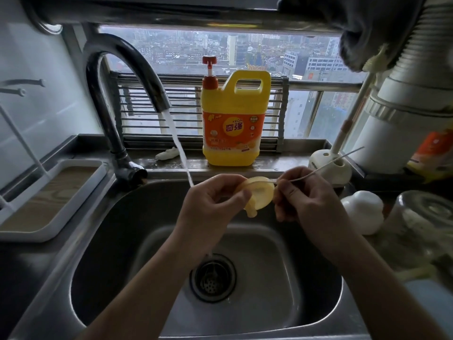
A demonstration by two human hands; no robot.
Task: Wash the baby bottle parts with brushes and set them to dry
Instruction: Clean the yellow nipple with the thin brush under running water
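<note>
Head view: both hands level over the sink. Left hand grips a yellow silicone nipple, fingers curled round its rim, teat end pointing down. Right hand, just beside it, pinches a thin wire brush. The brush's long axis runs up and rightward away from the nipple, its working end meeting the nipple's upper edge. Tap stream falls just left of the left hand. Judgement: the next stroke follows that axis, leftward into the part. Drying tray sits well apart on the left counter.
</note>
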